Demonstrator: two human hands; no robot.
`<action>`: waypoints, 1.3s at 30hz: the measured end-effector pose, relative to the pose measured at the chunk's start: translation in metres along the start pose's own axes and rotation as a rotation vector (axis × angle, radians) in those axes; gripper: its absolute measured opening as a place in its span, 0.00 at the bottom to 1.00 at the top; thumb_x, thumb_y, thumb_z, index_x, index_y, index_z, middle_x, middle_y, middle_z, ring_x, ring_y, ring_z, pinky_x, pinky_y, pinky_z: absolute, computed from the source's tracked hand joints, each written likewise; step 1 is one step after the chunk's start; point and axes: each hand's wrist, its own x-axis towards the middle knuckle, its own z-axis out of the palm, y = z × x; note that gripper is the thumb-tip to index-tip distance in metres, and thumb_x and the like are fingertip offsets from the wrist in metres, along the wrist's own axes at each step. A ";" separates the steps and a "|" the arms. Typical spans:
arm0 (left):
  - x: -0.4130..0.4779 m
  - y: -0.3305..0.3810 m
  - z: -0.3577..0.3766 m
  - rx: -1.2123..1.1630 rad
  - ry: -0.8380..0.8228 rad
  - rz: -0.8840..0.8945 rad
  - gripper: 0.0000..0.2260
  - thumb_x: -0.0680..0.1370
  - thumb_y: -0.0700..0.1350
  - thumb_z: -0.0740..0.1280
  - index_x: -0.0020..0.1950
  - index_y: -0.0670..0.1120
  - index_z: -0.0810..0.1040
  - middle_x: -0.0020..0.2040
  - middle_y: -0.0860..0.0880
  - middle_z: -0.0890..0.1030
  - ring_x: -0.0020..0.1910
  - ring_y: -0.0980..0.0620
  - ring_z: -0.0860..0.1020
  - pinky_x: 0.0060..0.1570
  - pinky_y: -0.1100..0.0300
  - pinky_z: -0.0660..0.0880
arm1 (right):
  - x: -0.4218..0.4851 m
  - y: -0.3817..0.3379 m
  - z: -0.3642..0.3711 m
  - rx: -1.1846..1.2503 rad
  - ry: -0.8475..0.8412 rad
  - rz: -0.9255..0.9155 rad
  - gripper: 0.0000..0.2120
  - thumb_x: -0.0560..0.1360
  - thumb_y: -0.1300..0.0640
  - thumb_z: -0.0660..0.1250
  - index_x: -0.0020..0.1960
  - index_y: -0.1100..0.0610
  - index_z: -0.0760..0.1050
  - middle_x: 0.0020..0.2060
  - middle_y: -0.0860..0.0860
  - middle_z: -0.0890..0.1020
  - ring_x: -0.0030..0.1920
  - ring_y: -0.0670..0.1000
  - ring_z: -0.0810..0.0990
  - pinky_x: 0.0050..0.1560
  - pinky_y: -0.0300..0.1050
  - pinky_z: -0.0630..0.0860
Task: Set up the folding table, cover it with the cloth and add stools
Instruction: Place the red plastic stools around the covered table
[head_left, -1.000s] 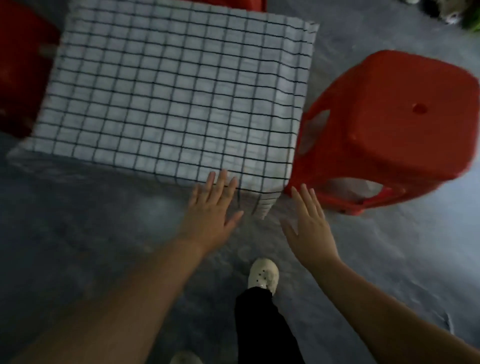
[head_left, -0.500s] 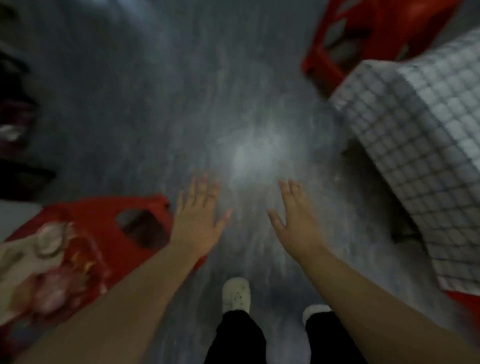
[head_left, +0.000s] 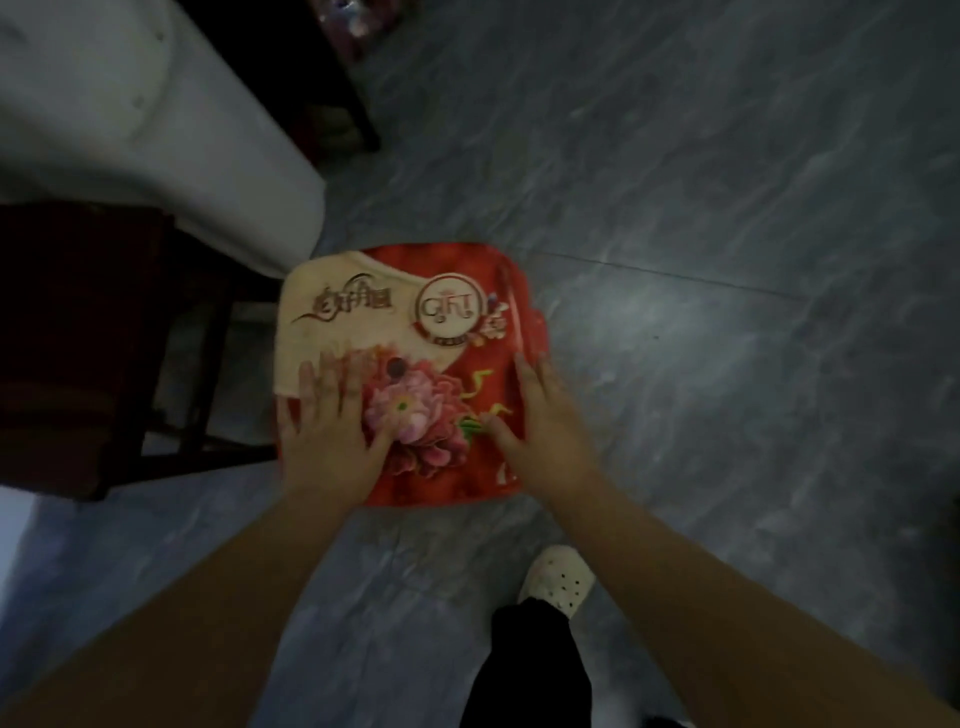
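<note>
Left hand flat on stool, right hand at its edge, grip unclear; cover beneath them may slide if lifted.

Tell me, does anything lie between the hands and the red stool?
Yes. A printed red bag with a pink flower lies flat on the stool, covering its seat. The left hand and the right hand rest on this bag, so they touch the bag, not the seat.

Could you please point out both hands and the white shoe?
left hand (head_left: 332, 434): head view, its back.
right hand (head_left: 543, 431): head view, its back.
white shoe (head_left: 558, 579): head view, its toe.
</note>
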 end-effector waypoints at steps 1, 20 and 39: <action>-0.001 -0.010 0.004 -0.008 -0.012 -0.058 0.36 0.74 0.67 0.46 0.76 0.49 0.43 0.77 0.44 0.44 0.75 0.42 0.43 0.69 0.37 0.44 | 0.004 -0.005 0.008 -0.003 -0.003 0.011 0.40 0.74 0.39 0.62 0.76 0.48 0.43 0.77 0.53 0.45 0.75 0.55 0.51 0.72 0.56 0.59; -0.047 0.141 0.003 -0.396 -0.081 -0.113 0.38 0.73 0.66 0.59 0.76 0.58 0.42 0.77 0.43 0.38 0.74 0.37 0.47 0.68 0.40 0.58 | -0.051 0.114 -0.069 0.133 0.336 0.104 0.37 0.74 0.46 0.66 0.75 0.40 0.46 0.76 0.47 0.44 0.75 0.53 0.53 0.70 0.56 0.64; -0.301 0.524 0.066 -0.164 -0.331 0.511 0.41 0.75 0.66 0.57 0.74 0.55 0.32 0.73 0.40 0.30 0.75 0.39 0.44 0.68 0.50 0.62 | -0.384 0.433 -0.259 0.116 0.563 0.704 0.37 0.75 0.43 0.64 0.75 0.41 0.45 0.77 0.51 0.44 0.75 0.56 0.54 0.69 0.59 0.63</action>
